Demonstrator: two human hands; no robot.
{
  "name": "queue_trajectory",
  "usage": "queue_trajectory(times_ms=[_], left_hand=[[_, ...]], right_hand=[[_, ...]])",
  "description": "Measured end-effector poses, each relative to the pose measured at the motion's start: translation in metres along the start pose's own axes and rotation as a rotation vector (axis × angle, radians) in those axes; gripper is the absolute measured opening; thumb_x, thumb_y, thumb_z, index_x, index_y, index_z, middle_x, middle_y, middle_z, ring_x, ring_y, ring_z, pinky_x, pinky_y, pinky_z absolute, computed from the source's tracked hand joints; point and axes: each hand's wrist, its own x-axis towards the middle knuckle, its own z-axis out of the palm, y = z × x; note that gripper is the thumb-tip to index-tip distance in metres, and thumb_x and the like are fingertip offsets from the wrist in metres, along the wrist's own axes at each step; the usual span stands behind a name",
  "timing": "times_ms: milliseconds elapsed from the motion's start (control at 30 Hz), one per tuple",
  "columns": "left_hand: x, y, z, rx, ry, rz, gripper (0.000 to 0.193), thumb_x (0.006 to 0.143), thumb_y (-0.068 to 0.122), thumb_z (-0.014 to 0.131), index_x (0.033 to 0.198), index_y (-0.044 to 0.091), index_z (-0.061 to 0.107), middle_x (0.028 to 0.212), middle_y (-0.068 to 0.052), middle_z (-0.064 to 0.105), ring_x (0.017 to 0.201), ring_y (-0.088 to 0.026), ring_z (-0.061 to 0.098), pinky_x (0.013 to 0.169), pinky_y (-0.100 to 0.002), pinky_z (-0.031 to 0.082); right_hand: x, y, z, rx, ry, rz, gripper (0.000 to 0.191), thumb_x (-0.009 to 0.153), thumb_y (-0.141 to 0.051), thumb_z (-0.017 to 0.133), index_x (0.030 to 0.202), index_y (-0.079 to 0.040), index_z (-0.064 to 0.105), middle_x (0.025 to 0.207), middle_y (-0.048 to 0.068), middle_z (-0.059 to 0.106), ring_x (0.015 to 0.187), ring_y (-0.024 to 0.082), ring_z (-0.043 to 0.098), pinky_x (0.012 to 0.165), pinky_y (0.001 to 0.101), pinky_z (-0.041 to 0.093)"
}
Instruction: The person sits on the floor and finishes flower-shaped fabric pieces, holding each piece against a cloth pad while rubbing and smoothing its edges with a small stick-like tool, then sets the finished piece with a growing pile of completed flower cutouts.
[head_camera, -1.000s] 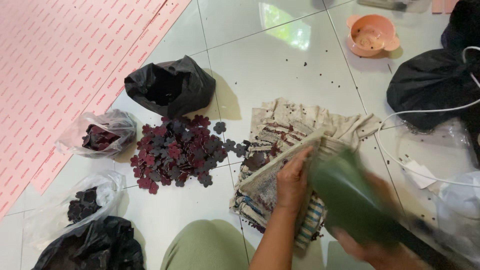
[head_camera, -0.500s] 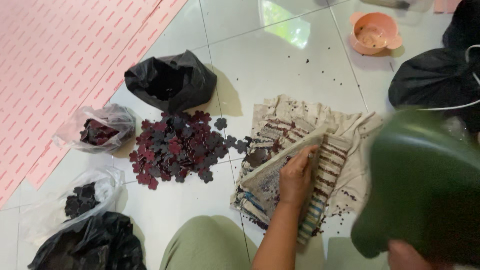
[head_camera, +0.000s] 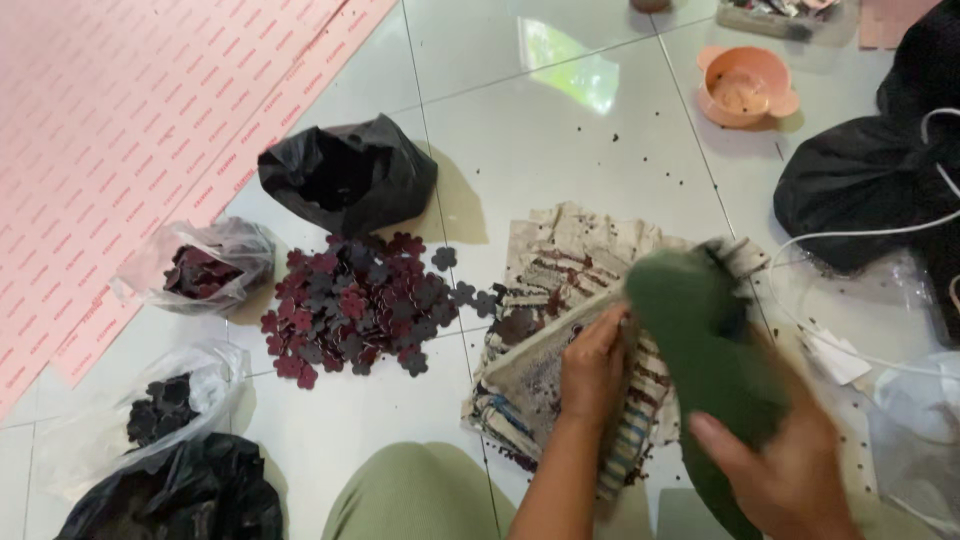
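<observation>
My left hand (head_camera: 592, 367) presses down on a flat board (head_camera: 535, 362) that lies on a patterned cloth (head_camera: 575, 262) on the white tile floor. My right hand (head_camera: 785, 470) grips a dark green object (head_camera: 700, 330), blurred by motion, held low over the board's right end beside my left hand. To the left of the cloth lies a pile of dark red and grey flower-shaped cutouts (head_camera: 350, 305). My knee in green fabric (head_camera: 415, 495) shows at the bottom.
An open black bag (head_camera: 345, 175) sits behind the pile. Two clear bags of cutouts (head_camera: 205, 265) (head_camera: 160, 405) and another black bag (head_camera: 175, 495) lie left. Pink sheets (head_camera: 120, 120) cover the far left. An orange bowl (head_camera: 745, 88), black cloth (head_camera: 860, 195) and white cable (head_camera: 850, 235) lie right.
The green object swung up and out to the right close to the camera, then came back down over the board. My left hand stayed on the board.
</observation>
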Motion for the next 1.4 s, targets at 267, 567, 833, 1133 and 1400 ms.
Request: queue_trajectory(times_ms=[267,567,833,1133,1400], left_hand=[[0.003,0.008,-0.007,-0.013,-0.046,-0.052,0.037,0.089,-0.001,0.066,0.123,0.012,0.068,0.118,-0.017,0.072,0.109,-0.037,0.070,0.087,-0.045,0.057],[0.007,-0.004,0.001,-0.204,0.108,-0.234,0.021,0.098,0.010,0.066,0.117,0.005,0.074,0.108,-0.015,0.077,0.095,-0.024,0.078,0.082,-0.035,0.059],[0.014,-0.011,0.003,-0.668,0.162,-0.430,0.023,0.103,0.010,0.061,0.122,0.000,0.072,0.113,-0.010,0.077,0.105,-0.015,0.070,0.095,-0.028,0.055],[0.026,0.009,-0.046,0.235,0.120,-0.243,0.025,0.088,0.016,0.072,0.112,0.009,0.076,0.078,-0.010,0.064,0.075,-0.026,0.063,0.070,-0.041,0.051],[0.026,0.033,-0.035,0.411,-0.013,-0.133,0.016,0.086,0.023,0.076,0.099,0.014,0.078,0.087,-0.010,0.070,0.085,-0.034,0.065,0.076,-0.047,0.050]], right_hand=[[0.018,0.012,0.036,-0.127,-0.122,-0.044,0.091,0.074,-0.039,0.075,0.153,-0.006,0.043,0.140,0.022,0.057,0.123,0.035,0.058,0.095,0.0407,0.048],[0.021,0.026,0.018,-0.349,-0.184,0.268,0.087,0.078,-0.053,0.075,0.155,-0.029,0.042,0.129,0.012,0.064,0.105,0.032,0.068,0.089,0.0426,0.053],[0.028,0.047,0.019,-0.547,-0.384,0.233,0.094,0.069,-0.051,0.079,0.155,-0.035,0.044,0.117,0.013,0.068,0.104,0.029,0.068,0.086,0.0411,0.054],[0.048,0.070,0.023,-0.028,-0.125,0.294,0.081,0.080,-0.042,0.072,0.154,-0.016,0.051,0.118,0.016,0.074,0.091,0.028,0.072,0.081,0.0397,0.055],[0.063,0.074,0.035,-0.227,-0.158,0.310,0.084,0.079,-0.050,0.071,0.155,-0.021,0.050,0.120,0.020,0.071,0.095,0.037,0.073,0.088,0.0438,0.054]])
